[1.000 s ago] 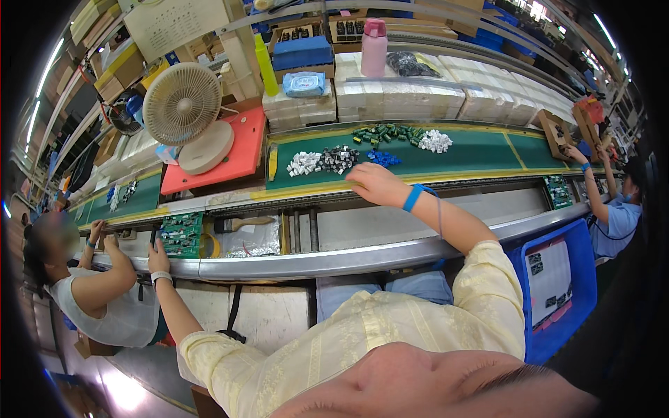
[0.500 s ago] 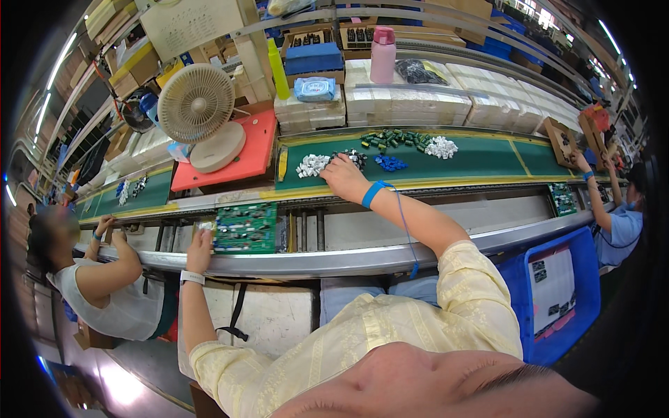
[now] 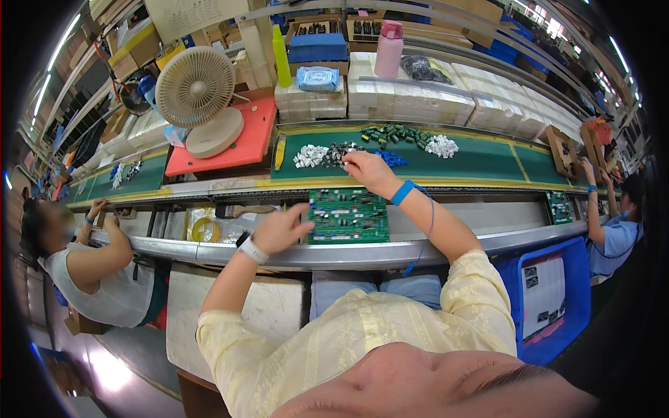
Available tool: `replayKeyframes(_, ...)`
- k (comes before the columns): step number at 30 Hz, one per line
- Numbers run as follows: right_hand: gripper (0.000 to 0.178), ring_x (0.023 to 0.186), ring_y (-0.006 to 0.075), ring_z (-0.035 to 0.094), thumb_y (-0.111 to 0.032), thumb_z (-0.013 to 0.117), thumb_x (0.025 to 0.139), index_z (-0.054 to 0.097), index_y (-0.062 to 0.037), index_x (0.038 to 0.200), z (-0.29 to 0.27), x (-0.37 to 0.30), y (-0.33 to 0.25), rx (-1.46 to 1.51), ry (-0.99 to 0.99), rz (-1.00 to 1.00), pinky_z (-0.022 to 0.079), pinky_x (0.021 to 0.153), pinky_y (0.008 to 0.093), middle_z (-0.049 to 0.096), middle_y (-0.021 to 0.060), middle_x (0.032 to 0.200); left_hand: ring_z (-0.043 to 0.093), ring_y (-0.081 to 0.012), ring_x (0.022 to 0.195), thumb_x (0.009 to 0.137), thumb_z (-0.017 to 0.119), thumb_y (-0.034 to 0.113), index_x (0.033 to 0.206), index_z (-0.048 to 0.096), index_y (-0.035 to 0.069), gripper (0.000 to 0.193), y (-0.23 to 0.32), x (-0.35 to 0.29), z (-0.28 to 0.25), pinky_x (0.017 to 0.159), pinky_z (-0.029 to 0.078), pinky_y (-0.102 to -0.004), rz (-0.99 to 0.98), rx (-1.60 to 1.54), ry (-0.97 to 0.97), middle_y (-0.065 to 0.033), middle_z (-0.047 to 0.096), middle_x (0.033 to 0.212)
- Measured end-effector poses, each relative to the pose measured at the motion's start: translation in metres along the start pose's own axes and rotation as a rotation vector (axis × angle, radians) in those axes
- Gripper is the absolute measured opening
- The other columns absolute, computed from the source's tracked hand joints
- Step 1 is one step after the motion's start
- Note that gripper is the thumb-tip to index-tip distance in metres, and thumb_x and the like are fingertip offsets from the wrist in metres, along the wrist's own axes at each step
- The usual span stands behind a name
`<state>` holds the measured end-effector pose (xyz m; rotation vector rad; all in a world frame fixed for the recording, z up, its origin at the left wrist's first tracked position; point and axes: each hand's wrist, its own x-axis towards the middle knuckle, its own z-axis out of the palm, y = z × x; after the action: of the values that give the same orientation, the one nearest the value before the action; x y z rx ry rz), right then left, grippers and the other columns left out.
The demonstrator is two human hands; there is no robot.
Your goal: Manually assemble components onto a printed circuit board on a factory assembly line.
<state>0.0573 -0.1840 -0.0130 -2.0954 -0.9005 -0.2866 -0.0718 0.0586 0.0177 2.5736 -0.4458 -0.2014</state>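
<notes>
Green and dense with components, the circuit board (image 3: 348,216) lies flat between the belt (image 3: 481,159) and the metal rail (image 3: 334,258). At its nine o'clock edge is the left hand (image 3: 282,228), blurred, thumb and fingers spread apart; whether it touches the board I cannot tell. Toward twelve, the right hand (image 3: 371,173) is at the black parts (image 3: 336,153), fingertips bunched; I cannot tell whether they pinch a piece. White parts (image 3: 309,157) lie at eleven, blue parts (image 3: 394,159) at one, green parts (image 3: 390,134) beyond those. Tape (image 3: 197,229) and a brush (image 3: 252,210) lie toward nine. Farther out, a fan (image 3: 195,85) stands on a red panel (image 3: 256,125) at ten, a pink bottle (image 3: 389,54) just past twelve, and a blue tub (image 3: 578,279) sits at four.
</notes>
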Motion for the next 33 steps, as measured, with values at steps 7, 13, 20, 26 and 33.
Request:
replayKeyframes(7, 0.019, 0.072, 0.0330, 0.061, -0.015, 0.058, 0.082, 0.057, -0.0058, 0.098, -0.005, -0.014, -0.016, 0.025, -0.052, 0.106, 0.047, 0.062, 0.0395, 0.063, 0.0154, 0.080, 0.060, -0.0324, 0.081, 0.074, 0.066, 0.028, 0.090, 0.059, 0.007, 0.027, -0.048, 0.118, 0.003, 0.068, 0.049, -0.0416, -0.142, 0.267, 0.526, -0.0145, 0.060, 0.088)
replayKeyframes(13, 0.013, 0.080, 0.0303, 0.058, -0.015, 0.057, 0.080, 0.063, -0.0056, 0.086, -0.008, -0.020, 0.008, -0.185, -0.102, -0.072, 0.046, 0.069, 0.0397, 0.062, 0.0116, 0.085, 0.058, -0.0323, 0.080, 0.074, 0.066, 0.025, 0.084, 0.060, 0.007, 0.021, -0.062, 0.130, 0.025, 0.069, 0.048, -0.0415, -0.186, 0.331, 0.515, -0.0134, 0.060, 0.085)
replayKeyframes(20, 0.014, 0.080, 0.0300, 0.058, -0.017, 0.059, 0.076, 0.065, -0.0066, 0.083, -0.007, -0.020, 0.002, -0.172, -0.339, 0.185, 0.047, 0.071, 0.0400, 0.061, 0.0103, 0.081, 0.059, -0.0309, 0.078, 0.074, 0.066, 0.020, 0.081, 0.058, 0.007, 0.017, -0.071, 0.129, 0.026, 0.065, 0.047, -0.0416, -0.142, 0.275, 0.604, -0.0114, 0.060, 0.079)
replayKeyframes(26, 0.013, 0.082, 0.0289, 0.057, -0.018, 0.059, 0.074, 0.068, -0.0085, 0.078, -0.006, -0.024, 0.005, -0.243, -0.298, 0.110, 0.047, 0.071, 0.0401, 0.061, 0.0090, 0.079, 0.058, -0.0326, 0.079, 0.075, 0.063, 0.014, 0.085, 0.055, 0.008, 0.014, -0.063, 0.124, 0.021, 0.064, 0.047, -0.0423, -0.142, 0.120, 0.631, -0.0115, 0.059, 0.083)
replayKeyframes(33, 0.012, 0.083, 0.0284, 0.057, -0.018, 0.060, 0.073, 0.069, -0.0102, 0.075, -0.003, -0.025, 0.006, -0.289, -0.283, 0.102, 0.047, 0.072, 0.0395, 0.060, 0.0085, 0.078, 0.057, -0.0272, 0.072, 0.075, 0.061, 0.003, 0.088, 0.056, 0.004, 0.014, -0.064, 0.126, 0.024, 0.065, 0.047, -0.0348, 0.050, -0.028, 0.690, -0.0121, 0.055, 0.083)
